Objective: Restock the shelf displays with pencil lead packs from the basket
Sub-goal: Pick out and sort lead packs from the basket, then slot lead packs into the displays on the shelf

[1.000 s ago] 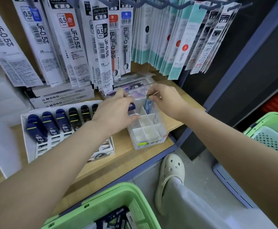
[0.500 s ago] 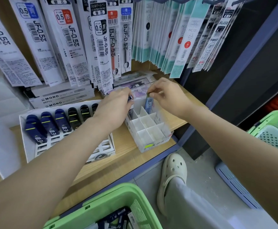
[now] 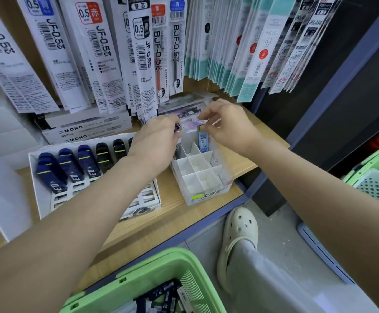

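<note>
A white divided display box (image 3: 203, 193) stands on the wooden shelf (image 3: 175, 213); most of its cells look empty. My right hand (image 3: 226, 125) pinches the top of a light blue lead pack (image 3: 202, 141) that stands upright in a far cell. My left hand (image 3: 155, 141) grips dark blue lead packs (image 3: 177, 127) over the box's far left corner; only their ends show. The green basket (image 3: 157, 269) sits at the bottom edge with several dark lead packs (image 3: 163, 299) inside.
A white tray (image 3: 37, 199) of dark blue and black lead cases lies left of the box. Refill packets (image 3: 143, 53) hang overhead. MONO refill boxes (image 3: 87, 129) stack at the back. Another green basket (image 3: 378, 177) stands right, and a white clog (image 3: 240, 231) on the floor.
Both hands have stayed over the box's far cells. The light blue pack sits a little lower in its cell, with my right hand still pinching its top.
</note>
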The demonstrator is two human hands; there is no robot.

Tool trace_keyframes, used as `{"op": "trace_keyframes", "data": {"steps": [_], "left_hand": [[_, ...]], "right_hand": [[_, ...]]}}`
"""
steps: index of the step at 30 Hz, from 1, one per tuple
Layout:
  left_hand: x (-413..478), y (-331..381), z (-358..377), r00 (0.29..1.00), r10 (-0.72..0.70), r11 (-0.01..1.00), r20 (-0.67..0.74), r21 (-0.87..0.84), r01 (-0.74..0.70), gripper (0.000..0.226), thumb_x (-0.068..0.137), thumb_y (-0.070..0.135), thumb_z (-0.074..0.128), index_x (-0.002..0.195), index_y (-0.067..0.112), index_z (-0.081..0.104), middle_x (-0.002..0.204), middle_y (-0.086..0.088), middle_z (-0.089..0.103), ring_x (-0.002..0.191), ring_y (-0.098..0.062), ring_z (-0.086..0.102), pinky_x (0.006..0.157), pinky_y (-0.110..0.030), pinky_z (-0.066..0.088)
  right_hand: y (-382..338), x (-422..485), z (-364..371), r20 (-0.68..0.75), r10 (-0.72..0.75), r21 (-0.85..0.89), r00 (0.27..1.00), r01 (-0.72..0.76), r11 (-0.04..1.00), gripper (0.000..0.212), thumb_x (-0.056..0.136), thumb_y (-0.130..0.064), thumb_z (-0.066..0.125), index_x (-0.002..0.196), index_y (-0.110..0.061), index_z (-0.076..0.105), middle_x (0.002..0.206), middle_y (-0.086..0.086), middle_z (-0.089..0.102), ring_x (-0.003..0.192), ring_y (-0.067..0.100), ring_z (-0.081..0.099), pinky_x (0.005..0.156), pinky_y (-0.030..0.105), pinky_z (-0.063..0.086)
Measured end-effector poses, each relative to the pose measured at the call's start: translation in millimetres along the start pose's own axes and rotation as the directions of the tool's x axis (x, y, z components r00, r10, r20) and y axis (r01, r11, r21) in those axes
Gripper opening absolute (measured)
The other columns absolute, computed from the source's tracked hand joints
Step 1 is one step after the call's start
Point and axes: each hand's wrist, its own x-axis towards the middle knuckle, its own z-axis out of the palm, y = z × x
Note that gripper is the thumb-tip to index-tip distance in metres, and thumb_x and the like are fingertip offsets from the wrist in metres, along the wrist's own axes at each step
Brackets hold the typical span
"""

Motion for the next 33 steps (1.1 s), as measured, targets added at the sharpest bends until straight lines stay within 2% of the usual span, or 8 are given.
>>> {"op": "trace_keyframes", "data": {"steps": [6,11,15,18,21,25,29,33], "left_hand": [[-10.6,5.7,-5.5,1.0,-0.022,0.999,-0.004,-0.024,0.022,0.03,0.096,0.019,0.051,0.124,0.014,0.043,0.127,-0.007,0.047,0.113,-0.026,0.05,0.085,-0.04,0.046],[-25.8,10.8,-19.1,0.999,-0.042,0.999,-0.019,-0.033,0.041,0.032,0.095,0.022,0.052,0.124,0.014,0.04,0.125,-0.007,0.047,0.106,-0.027,0.054,0.081,-0.041,0.048],[-37.9,11.0,-28.2,0.995,-0.089,0.989,-0.049,-0.124,0.082,0.024,0.093,0.019,0.053,0.111,0.014,0.038,0.113,-0.006,0.05,0.09,-0.025,0.055,0.072,-0.038,0.046],[-46.7,16.3,-33.3,0.98,-0.196,0.911,0.03,-0.364,0.194,0.025,0.092,0.016,0.052,0.104,0.014,0.03,0.098,-0.005,0.051,0.074,-0.015,0.051,0.063,-0.031,0.04],[-57.4,23.1,-38.3,0.944,-0.234,0.773,0.231,-0.545,0.325,0.028,0.091,0.005,0.049,0.104,0.012,0.025,0.085,-0.003,0.043,0.069,-0.012,0.042,0.059,-0.027,0.034],[-71.6,25.4,-43.6,0.896,-0.203,0.709,0.395,-0.572,0.413,0.033,0.087,-0.002,0.047,0.104,0.013,0.024,0.083,-0.004,0.036,0.065,-0.012,0.036,0.055,-0.026,0.03],[-82.8,27.3,-50.6,0.879,-0.154,0.67,0.452,-0.606,0.429,0.03,0.085,-0.005,0.046,0.088,0.02,0.03,0.078,-0.001,0.047,0.06,-0.014,0.039,0.051,-0.024,0.032],[-91.6,30.4,-54.5,0.875,-0.057,0.673,0.48,-0.629,0.389,0.028,0.09,0.0,0.048,0.089,0.022,0.031,0.071,-0.001,0.048,0.057,-0.011,0.044,0.055,-0.023,0.037]], "right_hand": [[-2.2,-7.9,0.7,0.019,-0.016,-0.077,1.0,0.018,0.997,0.015,0.086,-0.013,0.062,0.101,-0.015,0.064,0.098,-0.005,0.054,0.098,0.013,0.056,0.09,0.037,0.048],[-8.7,-17.2,-1.8,0.024,0.019,-0.116,1.0,-0.016,0.993,0.029,0.09,-0.015,0.059,0.118,-0.016,0.057,0.124,0.002,0.053,0.111,0.018,0.054,0.093,0.038,0.046],[-25.2,-30.3,-10.1,-0.025,0.009,-0.132,1.0,-0.012,0.991,0.034,0.093,-0.011,0.053,0.127,-0.013,0.05,0.132,0.004,0.044,0.122,0.019,0.044,0.097,0.029,0.038],[-49.9,-46.2,-14.4,-0.08,-0.036,-0.016,0.996,0.035,0.999,0.03,0.092,-0.005,0.051,0.121,-0.012,0.053,0.12,0.003,0.05,0.106,0.015,0.052,0.089,0.025,0.043],[-75.6,-68.5,-13.9,0.022,-0.028,0.219,0.999,0.022,0.976,0.029,0.091,-0.006,0.054,0.119,-0.015,0.054,0.108,-0.002,0.057,0.088,0.009,0.056,0.076,0.014,0.045],[-89.4,-88.8,-14.5,0.17,-0.024,0.392,0.985,-0.045,0.919,0.028,0.09,-0.012,0.061,0.114,-0.024,0.055,0.103,-0.005,0.058,0.083,0.007,0.058,0.072,0.014,0.048],[-95.2,-94.5,-26.2,0.173,0.01,0.518,0.985,-0.099,0.85,0.021,0.086,-0.013,0.066,0.095,-0.029,0.057,0.102,-0.003,0.061,0.081,0.013,0.063,0.075,0.022,0.053],[-100.8,-98.6,-33.1,0.235,-0.036,0.521,0.971,-0.095,0.848,0.025,0.086,-0.006,0.064,0.093,-0.029,0.058,0.088,-0.006,0.06,0.069,0.008,0.058,0.069,0.021,0.053]]}}
